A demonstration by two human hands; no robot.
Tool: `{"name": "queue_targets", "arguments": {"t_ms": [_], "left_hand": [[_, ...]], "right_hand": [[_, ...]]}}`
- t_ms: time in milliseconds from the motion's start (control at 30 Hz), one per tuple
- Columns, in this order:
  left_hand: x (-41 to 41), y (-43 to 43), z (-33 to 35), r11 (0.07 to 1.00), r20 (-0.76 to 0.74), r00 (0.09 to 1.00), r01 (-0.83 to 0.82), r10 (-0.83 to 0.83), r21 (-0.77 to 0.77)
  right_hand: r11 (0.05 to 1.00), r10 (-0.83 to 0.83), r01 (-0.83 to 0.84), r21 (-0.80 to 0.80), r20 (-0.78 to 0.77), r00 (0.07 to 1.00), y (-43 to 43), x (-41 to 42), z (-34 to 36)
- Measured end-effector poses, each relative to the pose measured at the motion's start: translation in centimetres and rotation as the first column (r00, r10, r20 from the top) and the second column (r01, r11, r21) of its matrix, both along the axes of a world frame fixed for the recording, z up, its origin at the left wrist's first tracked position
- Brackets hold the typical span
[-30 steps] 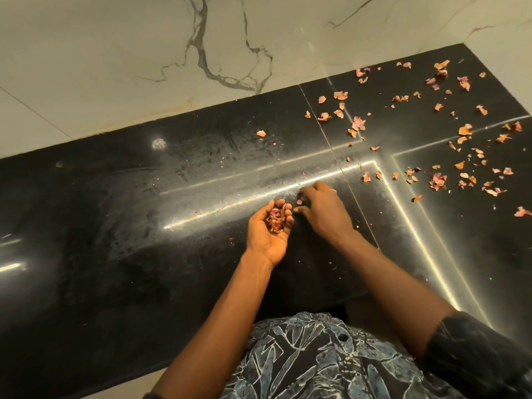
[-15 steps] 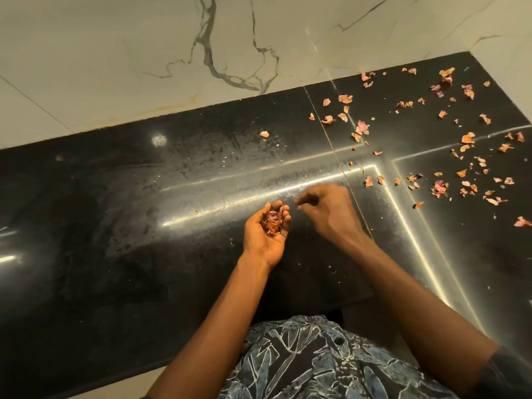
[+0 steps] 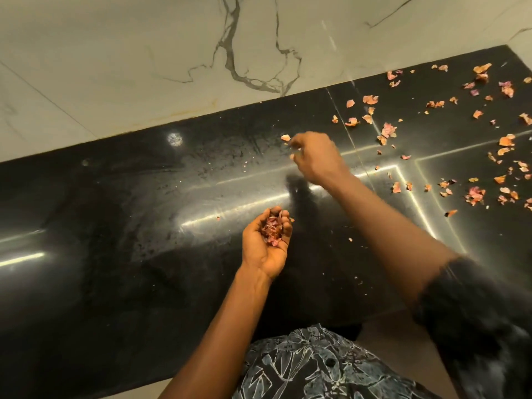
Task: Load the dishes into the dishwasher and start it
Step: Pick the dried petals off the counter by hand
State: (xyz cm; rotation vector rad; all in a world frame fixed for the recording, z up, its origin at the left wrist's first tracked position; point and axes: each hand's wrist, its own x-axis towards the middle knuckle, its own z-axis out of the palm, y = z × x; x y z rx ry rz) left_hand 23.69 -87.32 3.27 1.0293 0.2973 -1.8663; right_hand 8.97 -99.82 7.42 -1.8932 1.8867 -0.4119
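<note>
No dishes or dishwasher are in view. My left hand point(image 3: 267, 243) is cupped palm up over the black countertop point(image 3: 121, 254), its fingers curled round a small heap of pinkish dry peel scraps point(image 3: 272, 230). My right hand point(image 3: 315, 156) reaches out toward the wall, back of the hand up. Its blurred fingertips are just beside a single orange scrap point(image 3: 285, 137) lying on the counter. Whether they touch it is hidden.
Several more orange and pink scraps point(image 3: 475, 194) lie scattered over the right part of the counter. A white marble wall point(image 3: 172, 53) rises behind it. The counter's front edge runs along the bottom left, with my patterned shirt point(image 3: 311, 367) against it.
My right hand has left the spot next to my left palm and moved up and away toward the lone scrap near the wall. My left hand still holds its heap.
</note>
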Motion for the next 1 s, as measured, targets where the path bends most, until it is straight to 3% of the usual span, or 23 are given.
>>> {"name": "queue_targets", "arguments": {"t_ms": [167, 300, 500, 600, 733, 800, 900, 1000], "left_hand": [[2.6, 0.6, 0.3, 1.000, 0.012, 1.000, 0.008, -0.007, -0.029], [4.1, 0.9, 0.3, 0.999, 0.028, 1.000, 0.006, -0.005, -0.037], [4.0, 1.1, 0.0, 1.000, 0.007, 1.000, -0.013, 0.013, -0.024], [2.9, 1.0, -0.3, 1.000, 0.005, 1.000, -0.012, 0.012, -0.007], [1.0, 1.1, -0.4, 1.000, 0.021, 1.000, 0.009, -0.009, 0.015], [0.3, 1.2, -0.8, 0.999, 0.010, 1.000, 0.026, -0.026, 0.021], [-0.3, 1.3, -1.4, 0.999, -0.042, 0.999, 0.031, -0.029, 0.040], [-0.3, 1.4, -1.1, 0.999, -0.046, 0.999, 0.027, -0.027, 0.017]], "right_hand": [[0.962, 0.273, -0.263, 0.075, -0.280, 0.920, -4.3, 0.4, -5.4], [0.964, 0.207, -0.253, -0.084, -0.365, 0.908, -2.1, -0.3, -8.0], [0.987, 0.125, -0.141, -0.077, -0.186, 0.975, 5.0, -2.0, -8.0], [0.997, 0.045, -0.042, -0.066, 0.038, 0.998, 8.1, -1.3, -6.1], [0.991, -0.040, 0.080, -0.103, 0.344, 0.938, 12.5, 1.0, -1.9], [0.994, 0.048, -0.012, -0.110, 0.333, 0.942, 14.6, 2.5, -0.2], [0.981, 0.178, -0.164, -0.107, 0.142, 0.974, 16.2, 3.8, 0.6], [0.998, 0.041, -0.023, -0.057, 0.340, 0.939, 15.7, 2.9, 0.8]]}}
